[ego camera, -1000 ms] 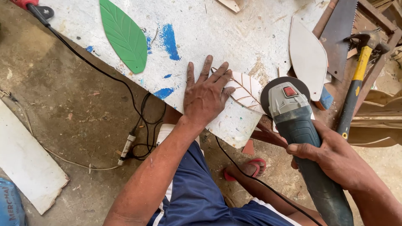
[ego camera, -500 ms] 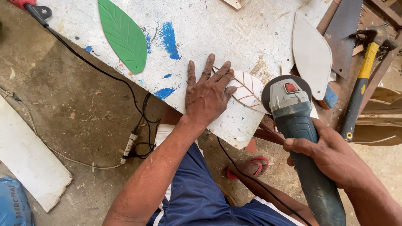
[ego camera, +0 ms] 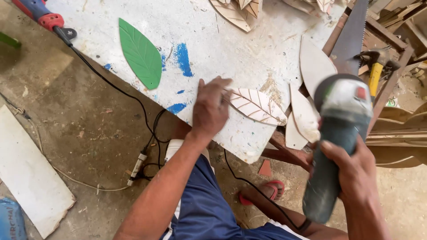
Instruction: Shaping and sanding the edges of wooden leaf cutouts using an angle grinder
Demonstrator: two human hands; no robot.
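Note:
My left hand (ego camera: pixel 211 109) rests on the white paint-stained table (ego camera: pixel 213 40), its curled fingers holding the left tip of a carved wooden leaf (ego camera: pixel 258 106) that lies flat near the table's front edge. My right hand (ego camera: pixel 356 178) grips the grey-green body of an angle grinder (ego camera: pixel 338 129). The grinder hangs blurred to the right of the leaf, off the table edge and apart from the leaf. Its black cord runs down past my leg.
A green leaf (ego camera: pixel 141 52) lies at the table's left. Plain leaf blanks (ego camera: pixel 313 64) sit right of the carved one, with more carved leaves (ego camera: pixel 233 11) at the back. A handsaw (ego camera: pixel 351 35) and a yellow-handled hammer (ego camera: pixel 376 73) lie far right. A red-and-blue power tool (ego camera: pixel 40 13) is top left, a white board (ego camera: pixel 26 173) on the floor.
My left hand has slid left off the carved leaf, so its whole veined face shows. The grinder has drawn back to the right and is now blurred.

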